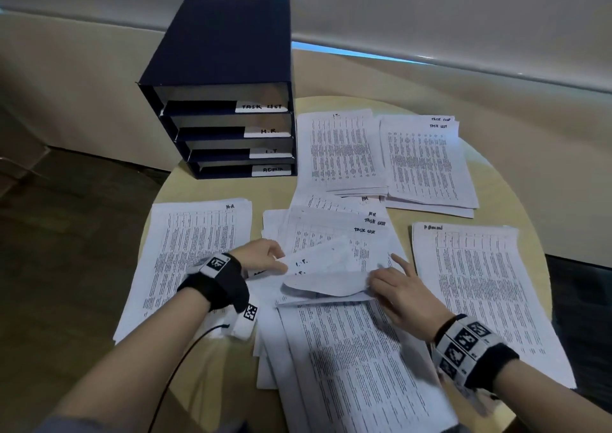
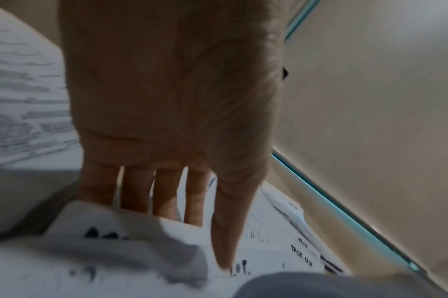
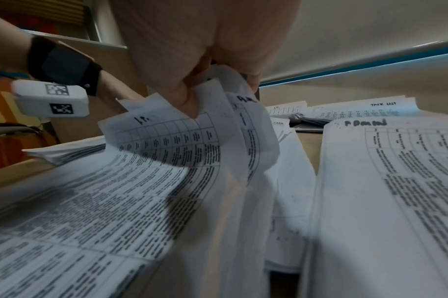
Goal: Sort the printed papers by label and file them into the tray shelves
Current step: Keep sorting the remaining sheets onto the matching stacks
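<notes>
A loose unsorted pile of printed papers (image 1: 347, 349) lies in the middle of the round table. Its top sheets (image 1: 318, 267) are curled back towards me, and handwritten "I.T." labels show on them. My left hand (image 1: 265, 253) holds their left corner, the thumb (image 2: 233, 221) on top of an I.T. sheet (image 2: 115, 252) and the fingers beneath. My right hand (image 1: 394, 287) pinches the bent tops of the sheets (image 3: 166, 137) between thumb (image 3: 182, 96) and fingers, index finger pointing out. The dark blue tray shelf unit (image 1: 215, 68) stands at the back left, labelled TASK LIST, H.R., I.T. and ADMIN.
Sorted piles surround the middle one: H.R. (image 1: 198, 250) at the left, I.T. (image 1: 337, 147) and TASK LIST (image 1: 427, 161) at the back, ADMIN (image 1: 480, 283) at the right. The table edge (image 1: 530, 200) curves close behind the piles. A black cable (image 1: 185, 349) hangs from my left wrist.
</notes>
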